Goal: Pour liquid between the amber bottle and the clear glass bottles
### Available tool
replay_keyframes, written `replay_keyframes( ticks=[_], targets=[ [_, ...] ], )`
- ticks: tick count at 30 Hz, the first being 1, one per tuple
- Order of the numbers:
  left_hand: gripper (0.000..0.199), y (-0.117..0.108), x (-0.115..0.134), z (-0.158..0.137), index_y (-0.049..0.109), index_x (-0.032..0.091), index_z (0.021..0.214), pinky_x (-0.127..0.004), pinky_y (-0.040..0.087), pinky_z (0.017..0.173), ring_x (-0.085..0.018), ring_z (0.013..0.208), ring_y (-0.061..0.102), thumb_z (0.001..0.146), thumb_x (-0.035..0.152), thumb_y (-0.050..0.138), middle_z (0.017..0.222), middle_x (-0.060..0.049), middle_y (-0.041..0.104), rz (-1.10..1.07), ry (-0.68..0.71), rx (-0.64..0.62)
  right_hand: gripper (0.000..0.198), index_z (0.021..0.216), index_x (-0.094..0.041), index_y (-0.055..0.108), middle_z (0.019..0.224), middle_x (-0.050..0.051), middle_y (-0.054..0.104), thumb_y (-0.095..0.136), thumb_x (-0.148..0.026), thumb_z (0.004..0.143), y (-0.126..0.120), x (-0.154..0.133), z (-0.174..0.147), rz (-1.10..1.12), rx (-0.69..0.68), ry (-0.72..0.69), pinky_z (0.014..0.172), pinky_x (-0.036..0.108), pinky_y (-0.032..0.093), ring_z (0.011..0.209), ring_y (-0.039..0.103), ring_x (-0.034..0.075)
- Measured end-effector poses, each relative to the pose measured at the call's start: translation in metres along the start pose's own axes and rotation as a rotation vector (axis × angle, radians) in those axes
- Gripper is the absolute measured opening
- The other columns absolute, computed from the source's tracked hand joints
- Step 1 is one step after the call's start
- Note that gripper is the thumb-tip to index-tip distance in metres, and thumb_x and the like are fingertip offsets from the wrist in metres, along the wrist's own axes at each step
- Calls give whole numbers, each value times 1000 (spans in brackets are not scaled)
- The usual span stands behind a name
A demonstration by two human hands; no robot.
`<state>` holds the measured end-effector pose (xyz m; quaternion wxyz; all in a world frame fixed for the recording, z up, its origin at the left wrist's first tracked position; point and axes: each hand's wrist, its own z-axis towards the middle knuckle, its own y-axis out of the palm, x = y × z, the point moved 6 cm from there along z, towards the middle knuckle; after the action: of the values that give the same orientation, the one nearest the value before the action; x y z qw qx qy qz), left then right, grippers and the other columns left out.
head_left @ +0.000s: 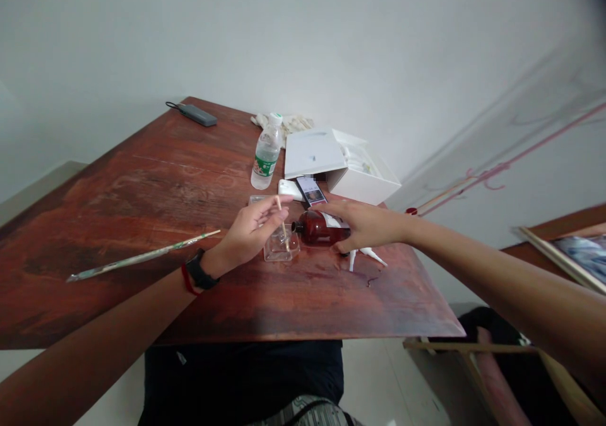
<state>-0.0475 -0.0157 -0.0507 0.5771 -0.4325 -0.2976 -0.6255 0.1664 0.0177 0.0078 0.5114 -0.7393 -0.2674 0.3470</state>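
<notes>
My left hand [258, 227] pinches a pale wooden chopstick [284, 224], its lower end down inside a small clear plastic box [278, 255]. Another clear box part [257, 199] lies just behind, partly covered by this hand. A dark brown bottle [318, 229] with a white label is tipped on its side, its uncapped mouth pointing left at the box. My right hand [357, 221] wraps round the bottle's base. Whether liquid is flowing out, I cannot tell. White nozzle tips [364, 255] lie on the table beneath the right hand.
Behind the hands stand a water bottle [266, 158] and an open white carton [364, 183], with a phone [311, 191] in front. A chopstick wrapper [146, 255] lies left, a grey power bank [196, 114] at the far corner. The table's front edge [303, 337] is near my lap.
</notes>
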Motion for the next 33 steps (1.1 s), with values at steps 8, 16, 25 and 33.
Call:
replay_keyframes(
  ticks=[8,16,25,33],
  targets=[
    [36,0,27,22,78,17,123,-33,56,101,-25,112,75,107,40,55,123,-10,80,130,117,-77,86,153,-23,53,148,11,65,81,-21,71,-3,-6,2,28,5,11,107,47,53,128,65,35],
    [37,7,26,36,81,16,114,-34,58,94,-25,108,77,108,39,53,115,-9,83,100,104,-183,97,161,-23,45,151,12,64,82,-24,71,-3,-3,2,13,-2,38,107,46,52,128,65,33],
    [35,5,25,32,83,14,109,-29,59,85,-23,97,79,106,39,59,107,-10,85,49,99,-176,93,158,-23,48,145,13,66,82,-25,71,-6,-3,5,11,-8,15,104,47,54,123,66,34],
    [34,0,23,28,84,16,109,-30,60,84,-23,96,79,104,41,61,106,-9,85,57,62,-147,88,153,-21,54,142,12,70,81,-20,69,-13,-11,10,23,-9,-7,101,43,55,116,70,32]
  ],
)
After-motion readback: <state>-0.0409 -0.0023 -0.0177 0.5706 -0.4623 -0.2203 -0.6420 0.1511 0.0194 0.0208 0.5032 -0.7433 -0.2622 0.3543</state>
